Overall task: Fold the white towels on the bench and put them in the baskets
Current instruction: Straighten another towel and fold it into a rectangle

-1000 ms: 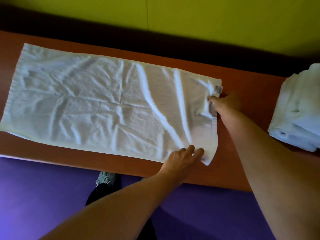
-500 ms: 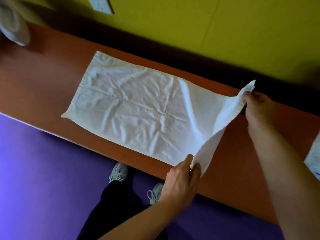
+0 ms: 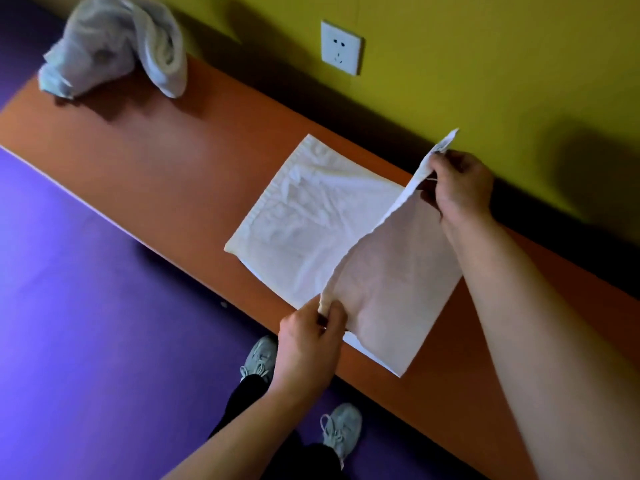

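No readable writing anywhere; a small tag shows at the far corner of the white towel (image 3: pixel 311 216), but its print is too blurred to read. Count: 1 towel being handled, 1 crumpled towel pile (image 3: pixel 114 46) at the far left end of the bench, 1 wall socket (image 3: pixel 341 46), 2 grey sneakers (image 3: pixel 339 427). The towel lies across the orange bench (image 3: pixel 145 161), its left half flat on the surface w/ creases, its right half lifted and carried over toward the left, underside showing. Left hand (image 3: pixel 308 344) pinches the near lifted corner btwn thumb and curled fingers, just above the bench's front edge. Right hand (image 3: pixel 460 185) pinches the far lifted corner, by the tag, thumb against curled fingers, held up near the wall side. The lifted edge runs taut btwn both hands. The pile is well apart from the spread towel; how many pieces it holds can't be told. Socket is white, on the yellow-green wall (image 3: pixel 485 64) above the bench. Purple floor (image 3: pixel 86 323) below, w/ dark trouser legs and the sneakers by the bench's front edge.
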